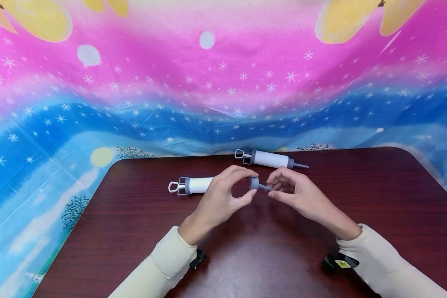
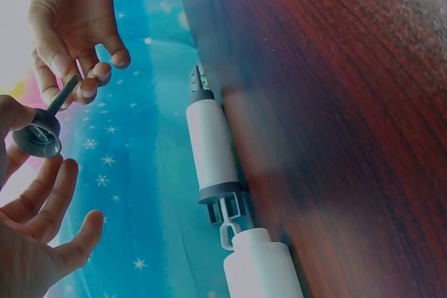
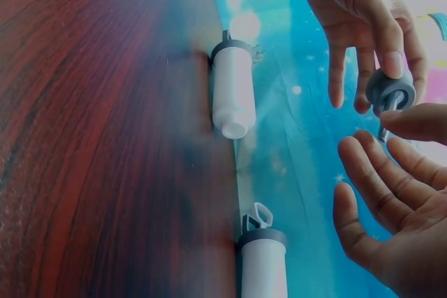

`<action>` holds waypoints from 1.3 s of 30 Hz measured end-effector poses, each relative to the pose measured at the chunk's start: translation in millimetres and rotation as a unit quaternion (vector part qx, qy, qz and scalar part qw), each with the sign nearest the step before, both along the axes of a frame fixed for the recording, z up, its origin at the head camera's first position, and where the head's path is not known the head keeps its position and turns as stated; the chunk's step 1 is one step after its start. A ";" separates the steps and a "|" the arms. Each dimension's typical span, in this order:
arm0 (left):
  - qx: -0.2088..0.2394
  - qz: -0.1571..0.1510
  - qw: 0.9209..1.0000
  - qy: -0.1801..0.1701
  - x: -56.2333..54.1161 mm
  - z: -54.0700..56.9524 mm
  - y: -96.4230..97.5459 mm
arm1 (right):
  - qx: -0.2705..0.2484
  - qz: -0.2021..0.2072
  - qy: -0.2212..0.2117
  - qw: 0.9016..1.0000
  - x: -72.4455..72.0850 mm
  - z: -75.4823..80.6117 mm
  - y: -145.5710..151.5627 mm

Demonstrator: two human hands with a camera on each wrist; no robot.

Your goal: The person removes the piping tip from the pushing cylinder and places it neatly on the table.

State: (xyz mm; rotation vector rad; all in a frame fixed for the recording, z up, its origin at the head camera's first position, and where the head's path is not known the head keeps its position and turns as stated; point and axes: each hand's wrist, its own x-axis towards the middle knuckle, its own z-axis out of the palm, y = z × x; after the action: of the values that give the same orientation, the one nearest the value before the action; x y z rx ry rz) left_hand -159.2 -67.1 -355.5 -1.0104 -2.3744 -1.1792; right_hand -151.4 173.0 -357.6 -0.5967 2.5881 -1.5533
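Note:
A grey nozzle cap (image 1: 254, 183), cup-shaped with a thin spout, is held level above the table between both hands. My left hand (image 1: 221, 194) pinches its round cup between thumb and fingertips. At the spout's far end, the thumb and fingertips of my right hand (image 1: 303, 192) pinch the tip. The left wrist view shows the hollow inside of the cap (image 2: 40, 134). Behind my left hand lies a white syringe-like tube (image 1: 199, 185) with a grey collar and white loop handle; its bare white neck (image 3: 235, 130) shows in the right wrist view.
A second white syringe-like tube (image 1: 271, 159), with a grey nozzle on its end, lies near the back edge of the dark red wooden table (image 1: 260, 256). A patterned cloth (image 1: 216, 82) hangs right behind the table.

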 end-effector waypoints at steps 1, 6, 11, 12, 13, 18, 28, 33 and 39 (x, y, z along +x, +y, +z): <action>0.000 0.001 1.000 -0.004 -0.1 0.0 -0.1 | -0.002 0.001 -0.001 1.000 0.1 0.1 0.0; 0.000 0.006 1.000 -0.017 0.0 0.2 -0.4 | -0.018 0.008 -0.001 1.000 0.4 0.5 0.3; 0.000 0.005 1.000 -0.030 1.3 2.1 -0.2 | -0.026 0.010 0.000 1.000 0.5 0.6 0.8; 0.000 0.004 0.999 -0.033 1.5 2.5 -0.1 | -0.025 0.010 0.001 1.000 0.5 0.7 0.9; 0.001 0.001 0.999 -0.038 1.6 2.8 0.0 | -0.024 0.009 0.002 1.000 0.6 0.8 1.0; 0.006 -0.012 0.999 -0.052 0.8 1.3 0.0 | -0.016 0.008 0.009 1.000 0.6 1.1 1.1; -0.013 -0.011 0.998 -0.056 0.6 -0.3 0.8 | -0.027 0.015 0.009 0.999 0.2 -1.0 -0.7; -0.016 -0.018 0.998 -0.064 0.1 -1.2 1.6 | -0.030 0.017 0.011 0.999 0.2 -1.8 -2.1; -0.018 -0.023 0.998 -0.062 -0.4 -2.1 2.4 | -0.034 0.018 0.014 0.999 0.3 -3.7 -3.0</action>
State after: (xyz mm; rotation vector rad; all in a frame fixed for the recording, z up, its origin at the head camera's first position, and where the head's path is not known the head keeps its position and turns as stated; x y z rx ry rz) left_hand -159.5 -64.7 -357.6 -1.0377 -2.4882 -1.2538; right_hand -151.1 169.9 -361.3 -0.6727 2.5385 -1.6377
